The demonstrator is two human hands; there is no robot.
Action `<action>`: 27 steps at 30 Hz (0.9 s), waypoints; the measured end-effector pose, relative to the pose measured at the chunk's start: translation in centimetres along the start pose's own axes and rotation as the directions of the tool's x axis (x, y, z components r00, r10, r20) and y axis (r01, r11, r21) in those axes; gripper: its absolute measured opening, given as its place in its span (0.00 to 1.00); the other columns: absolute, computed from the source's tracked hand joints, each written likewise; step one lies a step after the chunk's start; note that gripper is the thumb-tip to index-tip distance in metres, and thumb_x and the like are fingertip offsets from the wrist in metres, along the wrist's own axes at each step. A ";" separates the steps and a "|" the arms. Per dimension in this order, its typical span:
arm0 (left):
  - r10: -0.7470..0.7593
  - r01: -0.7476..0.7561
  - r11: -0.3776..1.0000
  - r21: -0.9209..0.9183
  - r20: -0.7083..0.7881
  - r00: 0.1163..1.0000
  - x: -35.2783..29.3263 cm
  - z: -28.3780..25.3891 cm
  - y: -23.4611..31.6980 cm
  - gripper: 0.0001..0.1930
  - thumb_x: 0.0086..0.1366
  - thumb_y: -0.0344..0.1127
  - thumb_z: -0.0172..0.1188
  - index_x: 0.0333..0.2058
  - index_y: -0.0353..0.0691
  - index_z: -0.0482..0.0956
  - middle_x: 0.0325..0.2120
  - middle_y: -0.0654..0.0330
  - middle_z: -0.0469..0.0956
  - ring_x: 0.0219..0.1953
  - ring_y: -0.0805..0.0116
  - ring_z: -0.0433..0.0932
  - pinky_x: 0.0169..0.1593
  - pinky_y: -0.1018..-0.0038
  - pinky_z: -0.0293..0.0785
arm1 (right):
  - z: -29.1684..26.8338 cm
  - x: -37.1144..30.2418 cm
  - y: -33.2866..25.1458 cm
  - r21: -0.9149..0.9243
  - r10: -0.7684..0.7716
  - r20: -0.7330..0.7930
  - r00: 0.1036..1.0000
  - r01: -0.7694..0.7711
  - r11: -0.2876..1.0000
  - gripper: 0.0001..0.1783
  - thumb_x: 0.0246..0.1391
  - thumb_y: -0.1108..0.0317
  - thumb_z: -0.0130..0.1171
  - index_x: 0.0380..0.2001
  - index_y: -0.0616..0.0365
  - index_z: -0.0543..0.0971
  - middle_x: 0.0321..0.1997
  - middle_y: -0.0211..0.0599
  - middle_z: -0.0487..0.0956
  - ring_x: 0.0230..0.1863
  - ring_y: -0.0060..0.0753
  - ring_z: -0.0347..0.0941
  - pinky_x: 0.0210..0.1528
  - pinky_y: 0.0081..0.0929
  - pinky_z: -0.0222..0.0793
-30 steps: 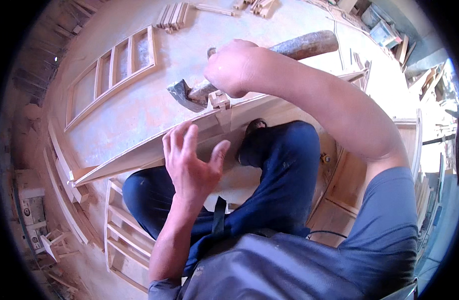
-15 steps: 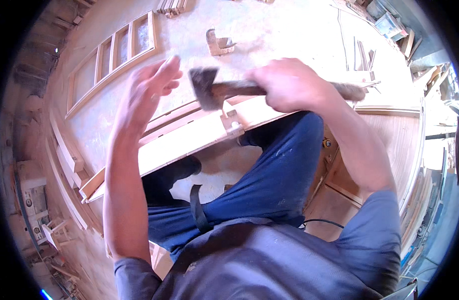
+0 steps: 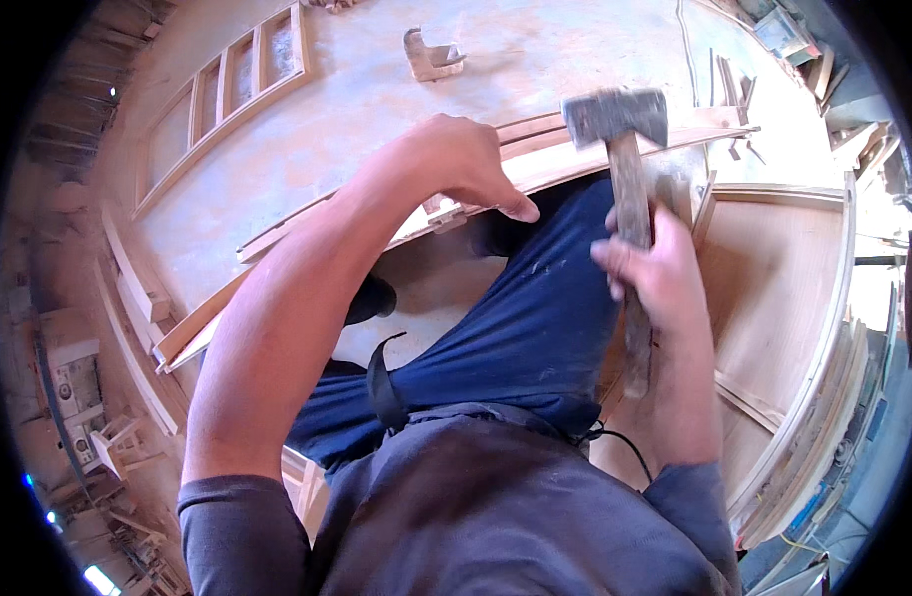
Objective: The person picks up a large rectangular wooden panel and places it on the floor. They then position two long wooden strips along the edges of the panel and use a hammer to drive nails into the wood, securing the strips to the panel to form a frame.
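Note:
My right hand [image 3: 655,268] is wrapped round the wooden handle of a hammer [image 3: 627,189]. Its dark metal head points up and away from me, over the far end of a long pale wooden frame [image 3: 565,169]. That frame lies slantwise across my legs, from lower left to upper right. My left hand [image 3: 466,164] is closed over its middle, thumb on the near side. The other fingers are mostly hidden behind the wood. A small wooden joint piece [image 3: 441,214] shows just below that hand.
A ladder-like wooden frame [image 3: 228,109] lies on the floor at the far left. Beyond my hands sits an L-shaped wooden tool [image 3: 433,60]. To my right stands a large wooden panel [image 3: 774,258] with a raised rim. Loose timber [image 3: 138,288] lies along the left.
The hammer has swung from lying sideways to head-up, and my right hand has come down nearer my body. My left hand has moved right and closed on the long frame.

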State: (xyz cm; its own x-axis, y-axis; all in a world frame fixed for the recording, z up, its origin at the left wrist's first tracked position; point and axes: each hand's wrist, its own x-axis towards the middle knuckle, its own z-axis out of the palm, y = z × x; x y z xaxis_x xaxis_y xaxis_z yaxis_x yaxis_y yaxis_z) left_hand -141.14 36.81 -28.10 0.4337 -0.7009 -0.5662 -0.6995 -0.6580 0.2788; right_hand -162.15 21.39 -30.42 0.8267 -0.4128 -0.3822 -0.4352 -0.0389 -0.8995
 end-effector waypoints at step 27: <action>-0.109 0.024 0.943 0.333 0.238 0.965 5.1 0.7 2.7 0.28 0.53 0.41 0.64 0.54 0.40 0.80 0.50 0.46 0.81 0.44 0.50 0.84 0.46 0.60 0.81 | 10.2 -6.7 3.3 -0.182 -0.099 0.711 0.697 0.318 0.930 0.25 0.47 0.68 0.64 0.46 0.71 0.70 0.38 0.66 0.80 0.44 0.65 0.78 0.48 0.50 0.73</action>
State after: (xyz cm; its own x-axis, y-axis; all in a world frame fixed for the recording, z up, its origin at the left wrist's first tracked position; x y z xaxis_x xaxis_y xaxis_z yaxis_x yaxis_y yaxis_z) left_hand -141.18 31.69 -30.75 0.3597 -0.5392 -0.7615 -0.8380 -0.5456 -0.0094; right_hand -165.53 33.28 -33.01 0.8723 0.3628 -0.3279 -0.2070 -0.3335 -0.9197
